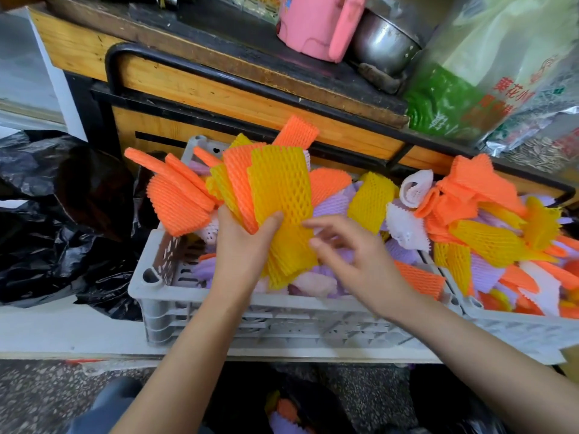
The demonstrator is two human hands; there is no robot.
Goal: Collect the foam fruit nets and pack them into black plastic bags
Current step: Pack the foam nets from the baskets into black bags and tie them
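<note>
My left hand (242, 242) grips a fanned stack of yellow and orange foam fruit nets (275, 186) above a grey plastic crate (175, 305). Purple, pink and orange nets (332, 205) lie loose inside that crate. Just right of the stack hovers my right hand (351, 252), fingers spread and blurred, holding nothing. A black plastic bag (53, 214) lies crumpled to the left of the crate. Another black bag (300, 405) sits open on the floor between my arms, with a few nets inside.
A second grey crate (517, 333) heaped with orange, yellow and white nets (482, 220) stands at the right. Behind is a wooden counter (219, 95) with a black metal rail, a pink jug (316, 23), a steel pot (385, 42) and packaged goods (488, 79).
</note>
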